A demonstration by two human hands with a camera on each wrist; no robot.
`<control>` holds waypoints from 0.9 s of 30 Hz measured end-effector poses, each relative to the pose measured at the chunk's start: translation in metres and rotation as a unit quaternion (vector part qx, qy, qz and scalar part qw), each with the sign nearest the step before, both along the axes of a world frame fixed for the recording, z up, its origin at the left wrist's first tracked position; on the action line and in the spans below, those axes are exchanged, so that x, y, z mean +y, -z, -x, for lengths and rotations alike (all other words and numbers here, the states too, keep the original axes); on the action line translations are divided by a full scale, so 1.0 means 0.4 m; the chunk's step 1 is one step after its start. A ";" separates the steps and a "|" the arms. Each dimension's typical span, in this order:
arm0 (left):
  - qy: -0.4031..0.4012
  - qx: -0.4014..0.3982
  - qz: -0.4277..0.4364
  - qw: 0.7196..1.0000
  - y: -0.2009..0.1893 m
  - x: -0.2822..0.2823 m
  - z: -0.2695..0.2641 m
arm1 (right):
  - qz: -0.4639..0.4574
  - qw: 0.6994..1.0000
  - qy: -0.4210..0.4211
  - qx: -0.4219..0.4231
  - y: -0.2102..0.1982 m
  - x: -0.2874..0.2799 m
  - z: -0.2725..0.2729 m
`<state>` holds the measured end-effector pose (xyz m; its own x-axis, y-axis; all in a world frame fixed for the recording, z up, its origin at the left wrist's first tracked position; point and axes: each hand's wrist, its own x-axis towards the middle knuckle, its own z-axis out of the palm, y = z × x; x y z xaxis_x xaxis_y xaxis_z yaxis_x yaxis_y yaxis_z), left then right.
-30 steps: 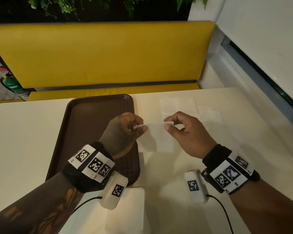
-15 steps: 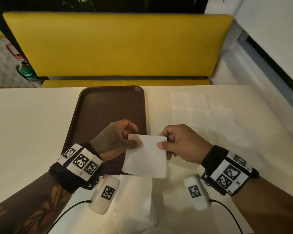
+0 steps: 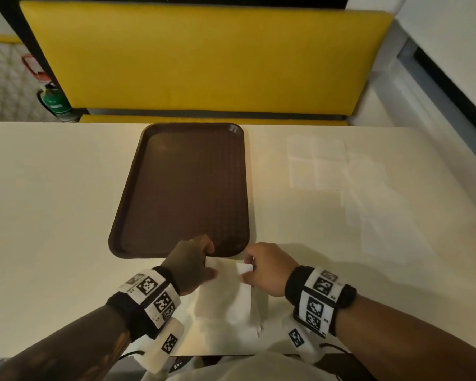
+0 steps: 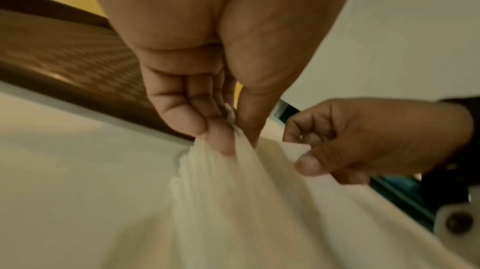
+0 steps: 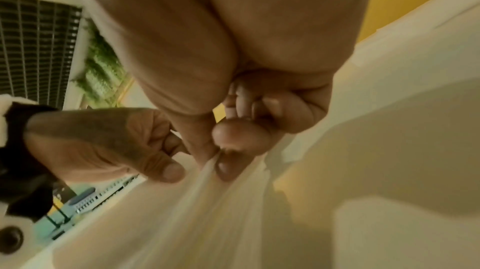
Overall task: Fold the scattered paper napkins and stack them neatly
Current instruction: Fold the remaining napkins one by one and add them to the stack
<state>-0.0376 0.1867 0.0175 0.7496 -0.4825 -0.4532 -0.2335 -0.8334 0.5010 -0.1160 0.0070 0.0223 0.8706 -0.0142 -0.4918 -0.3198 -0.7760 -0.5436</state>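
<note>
A white folded napkin (image 3: 226,292) hangs between both hands just above the table's near edge, in front of the brown tray (image 3: 138,188). My left hand (image 3: 201,266) pinches its upper left corner between thumb and fingers (image 4: 226,142). My right hand (image 3: 249,272) pinches the upper right corner, thumb against curled fingers (image 5: 228,162). Under the held napkin lies another white napkin (image 3: 226,336) flat on the table. Several unfolded napkins (image 3: 322,163) lie spread at the far right of the table.
The cream table (image 3: 52,215) runs left and right of the tray. A yellow bench seat (image 3: 204,59) stands behind it. A green fire extinguisher (image 3: 54,101) sits on the floor at far left. A wall and window ledge (image 3: 437,86) run along the right.
Both hands have drawn the napkin toward me, from over the tray's near edge down to the front of the table. The head view has tipped down and nearer.
</note>
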 end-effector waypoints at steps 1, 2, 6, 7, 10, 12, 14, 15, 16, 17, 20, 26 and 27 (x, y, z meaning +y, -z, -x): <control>0.007 -0.027 -0.010 1.000 0.003 -0.001 0.011 | 0.022 1.000 -0.001 -0.005 0.007 0.008 0.006; 0.018 -0.056 -0.019 0.998 0.003 -0.002 0.022 | 0.054 0.998 -0.012 -0.023 0.009 0.014 0.012; 0.116 -0.168 -0.016 0.979 -0.011 0.001 0.046 | 0.126 0.970 -0.123 -0.170 -0.013 0.028 0.036; 0.144 -0.170 -0.015 0.975 -0.015 0.003 0.049 | 0.122 0.963 -0.156 -0.184 -0.016 0.030 0.038; 0.208 -0.141 -0.041 0.967 -0.021 -0.001 0.057 | 0.118 0.959 -0.218 -0.140 -0.008 0.038 0.039; 0.221 -0.124 -0.052 0.966 -0.025 -0.007 0.057 | 0.098 0.967 -0.210 -0.106 -0.004 0.038 0.038; 0.209 -0.101 -0.028 0.972 -0.040 -0.024 0.043 | 0.053 0.982 -0.154 -0.093 -0.012 0.024 0.029; 0.195 -0.085 -0.004 0.977 -0.049 -0.038 0.030 | 0.034 0.988 -0.117 -0.093 -0.018 0.007 0.019; 0.178 -0.073 0.023 0.981 -0.059 -0.056 0.013 | 0.031 0.992 -0.081 -0.090 -0.025 -0.018 0.003; 0.162 -0.069 0.044 0.983 -0.069 -0.077 -0.007 | 0.048 0.994 -0.051 -0.086 -0.031 -0.049 -0.019; 0.124 -0.087 0.060 0.987 -0.089 -0.151 -0.076 | 0.160 0.985 0.019 -0.061 -0.039 -0.169 -0.109; 0.084 -0.075 0.019 0.993 -0.055 -0.263 -0.171 | 0.220 0.966 0.133 -0.008 -0.016 -0.325 -0.257; 0.082 -0.066 0.018 0.994 -0.048 -0.272 -0.178 | 0.220 0.965 0.142 -0.006 -0.010 -0.334 -0.273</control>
<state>0.0335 0.0778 0.0368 0.7118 -0.6168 -0.3359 -0.4305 -0.7610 0.4853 -0.0068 -0.1265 0.0264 0.8057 -0.4592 -0.3741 -0.5503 -0.8140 -0.1860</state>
